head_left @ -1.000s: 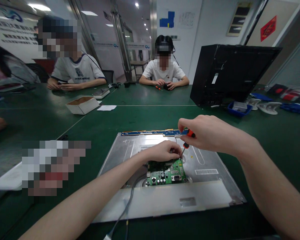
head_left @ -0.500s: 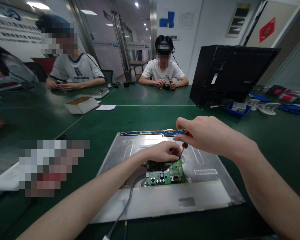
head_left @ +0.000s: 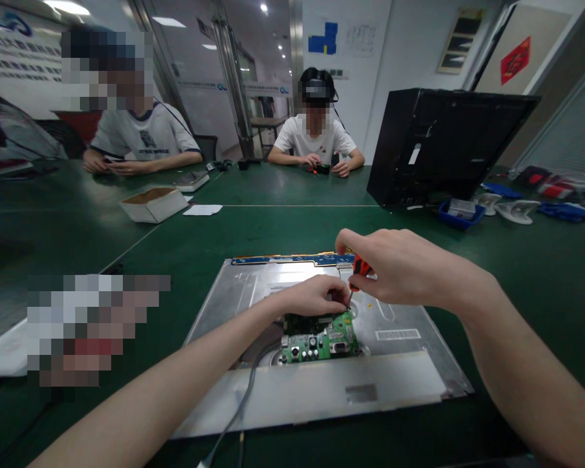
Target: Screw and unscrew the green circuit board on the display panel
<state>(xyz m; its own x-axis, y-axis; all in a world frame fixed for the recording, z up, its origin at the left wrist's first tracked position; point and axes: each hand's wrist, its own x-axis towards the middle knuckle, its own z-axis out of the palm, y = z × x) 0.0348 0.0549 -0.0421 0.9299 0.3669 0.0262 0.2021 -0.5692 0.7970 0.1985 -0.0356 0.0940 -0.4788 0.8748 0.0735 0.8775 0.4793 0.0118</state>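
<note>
A screwdriver (head_left: 361,268) with a red and black handle is in my right hand (head_left: 409,266), gripped between thumb and fingers. It stands nearly upright, its shaft down at the far right corner of a green circuit board (head_left: 316,348). My left hand (head_left: 316,294) rests over the board's far edge, fingers curled together close to the screwdriver's tip; what they hold, if anything, is hidden. The board lies on a silver metal display panel (head_left: 404,367). Along the panel's far edge runs a narrow blue circuit strip (head_left: 287,260). A grey cable (head_left: 248,390) trails from the board's left side toward me.
A black monitor housing (head_left: 448,146) stands at the back right, beside a blue tray (head_left: 461,214). An open white box (head_left: 153,205) and a paper slip (head_left: 203,210) lie at the back left. Two people (head_left: 316,140) sit across the green table (head_left: 273,227); another person's hand shows at far left.
My right hand has shifted its grip on the screwdriver handle, with the thumb now lower and the fingers wrapped closer round it. My left hand stays at the board's edge.
</note>
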